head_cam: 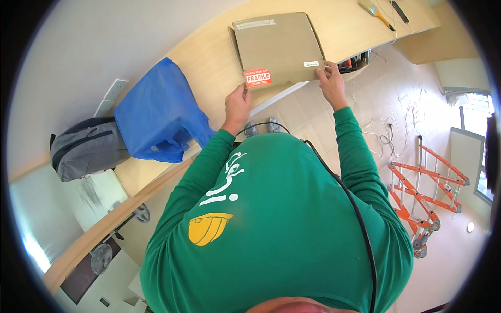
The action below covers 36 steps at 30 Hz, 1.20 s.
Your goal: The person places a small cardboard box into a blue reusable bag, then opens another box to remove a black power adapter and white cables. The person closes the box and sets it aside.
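Note:
A flat brown cardboard box [280,43] lies on the light wooden counter [203,51], its lid down and its front edge close to the counter's edge. My left hand [238,105] grips the near left corner, beside a red and white sticker [258,77] bearing writing. At the near right corner, my right hand [332,84] has its thumb on top and its fingers at the side. Near that thumb is a small white printed label [311,63]. A strip of tape [256,24] crosses the far part of the lid. What the box holds is hidden.
A blue bag [156,113] and a grey backpack [90,148] sit left on the counter. A paintbrush [377,15] lies at the far right. Below the counter's edge, an open box [354,64] holds tools. Orange folding ladders [422,187] and loose cables [385,137] occupy the right floor.

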Tool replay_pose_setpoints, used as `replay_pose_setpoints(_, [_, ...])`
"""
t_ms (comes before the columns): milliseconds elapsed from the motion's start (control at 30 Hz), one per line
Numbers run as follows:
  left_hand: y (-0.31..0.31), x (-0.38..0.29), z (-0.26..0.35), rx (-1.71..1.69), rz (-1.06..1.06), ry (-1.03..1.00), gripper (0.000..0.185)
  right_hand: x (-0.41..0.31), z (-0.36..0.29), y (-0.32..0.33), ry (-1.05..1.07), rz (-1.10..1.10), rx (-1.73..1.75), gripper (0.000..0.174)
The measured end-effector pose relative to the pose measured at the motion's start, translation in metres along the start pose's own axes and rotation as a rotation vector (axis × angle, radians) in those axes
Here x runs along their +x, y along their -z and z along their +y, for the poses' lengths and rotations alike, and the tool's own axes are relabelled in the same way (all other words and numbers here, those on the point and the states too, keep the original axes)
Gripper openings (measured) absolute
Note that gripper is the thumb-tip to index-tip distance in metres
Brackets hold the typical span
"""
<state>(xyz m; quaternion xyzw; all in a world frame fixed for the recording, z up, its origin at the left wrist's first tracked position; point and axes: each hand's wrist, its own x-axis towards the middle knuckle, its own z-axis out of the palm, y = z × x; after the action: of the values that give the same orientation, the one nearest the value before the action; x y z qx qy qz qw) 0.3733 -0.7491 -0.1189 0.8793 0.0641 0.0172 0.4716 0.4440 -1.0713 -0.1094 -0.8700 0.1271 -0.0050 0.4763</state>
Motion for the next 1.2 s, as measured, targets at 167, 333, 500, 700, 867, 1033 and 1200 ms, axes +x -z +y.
replay_pose_setpoints(167, [0.005,0.031,-0.01,0.226,-0.056,0.094,0.045,0.012,0.002,-0.006,0.018,0.055,-0.008,0.068])
replay_pose_setpoints(333, [0.017,0.047,-0.018,0.289,0.067,-0.207,0.074,0.035,0.01,0.019,0.079,-0.15,-0.033,0.089])
replay_pose_setpoints(500, [0.028,0.084,-0.013,-0.001,-0.188,-0.112,0.087,0.064,0.014,0.03,0.252,-0.39,-0.17,0.088])
replay_pose_setpoints(700, [0.055,0.077,0.0,-0.21,-0.107,-0.146,0.066,0.05,-0.029,0.033,0.202,-0.473,-0.005,0.059])
replay_pose_setpoints(867, [0.123,0.022,0.031,-0.339,0.169,-0.315,0.056,0.002,-0.091,0.036,0.217,-0.599,0.135,0.049])
replay_pose_setpoints(1033, [0.214,-0.055,0.037,-0.251,0.644,-0.397,0.039,-0.05,-0.167,-0.031,0.394,-0.719,0.442,0.043])
replay_pose_setpoints(1200, [0.294,-0.101,-0.007,-0.227,0.983,-0.388,0.033,-0.089,-0.24,-0.112,0.536,-0.828,0.509,0.045])
